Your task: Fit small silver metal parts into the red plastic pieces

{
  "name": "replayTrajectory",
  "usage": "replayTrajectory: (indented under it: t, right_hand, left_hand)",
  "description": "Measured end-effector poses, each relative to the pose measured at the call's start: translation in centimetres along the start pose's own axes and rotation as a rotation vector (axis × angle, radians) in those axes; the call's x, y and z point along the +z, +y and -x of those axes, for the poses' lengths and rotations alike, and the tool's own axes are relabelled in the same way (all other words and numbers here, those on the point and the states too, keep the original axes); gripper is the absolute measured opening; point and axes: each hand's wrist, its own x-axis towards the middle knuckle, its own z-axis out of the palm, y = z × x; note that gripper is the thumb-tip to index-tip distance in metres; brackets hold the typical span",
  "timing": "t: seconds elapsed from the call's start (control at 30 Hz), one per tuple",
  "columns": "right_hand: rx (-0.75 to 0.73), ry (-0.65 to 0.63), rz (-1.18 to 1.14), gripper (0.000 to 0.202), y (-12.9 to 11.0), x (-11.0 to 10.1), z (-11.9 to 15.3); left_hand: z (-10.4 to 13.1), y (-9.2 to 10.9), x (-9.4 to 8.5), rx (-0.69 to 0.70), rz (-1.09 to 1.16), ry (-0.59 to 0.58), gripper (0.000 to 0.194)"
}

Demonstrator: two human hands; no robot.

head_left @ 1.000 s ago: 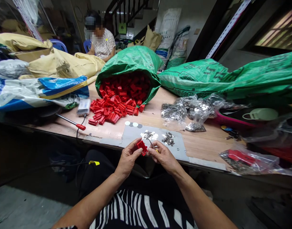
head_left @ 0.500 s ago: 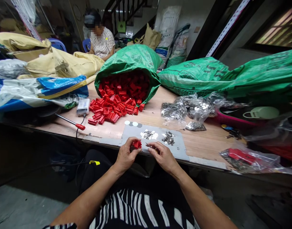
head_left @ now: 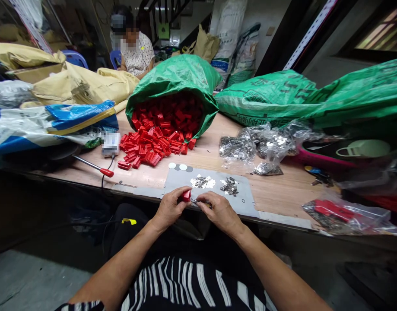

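Note:
My left hand is closed around a small red plastic housing, held above the table's front edge. My right hand pinches a slim tool with a thin metal tip; its exact kind cannot be made out. The tip reaches the housing's right side, and the fingers hide most of the tool. Just beyond both hands lies a grey mat. On it are a pile of shiny flat metal pieces and a darker heap of small metal parts.
Red housings spill from a green sack. Clear bags of metal parts lie to the right, near a pink-rimmed container. A red-tipped rod lies at left. Another person sits across the table.
The right hand has moved slightly left, bringing the metal tip up to the red housing. The housing has turned in the left hand. The view has shifted a little.

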Motion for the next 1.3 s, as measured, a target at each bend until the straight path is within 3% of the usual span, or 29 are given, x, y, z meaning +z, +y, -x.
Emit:
replayTrajectory:
  t: [0.37, 0.8, 1.07, 1.17, 1.3]
  right_hand:
    - [0.036, -0.053, 0.08, 0.012, -0.2, 0.2, -0.4]
    - [0.196, -0.106, 0.351, 0.011, -3.3, 0.9, -1.0]
    - [0.024, -0.003, -0.005, 0.014, -0.8, 0.7, 0.6]
    - [0.009, -0.005, -0.196, 0.015, -0.6, 0.0, 1.6]
    - [0.017, -0.12, -0.3, 0.028, -1.1, -0.8, 2.5]
  left_hand:
    - [-0.1, -0.2, -0.2, -0.013, 0.038, -0.005, 0.037]
    - [-0.2, 0.1, 0.1, -0.032, 0.067, 0.047, 0.033]
    - [1.0, 1.4, 0.2, -0.072, 0.091, 0.114, 0.027]
    - [1.4, 2.5, 0.3, -0.151, 0.292, 0.172, 0.03]
    - [1.6, 4.1, 0.3, -0.376, 0.848, 0.134, 0.02]
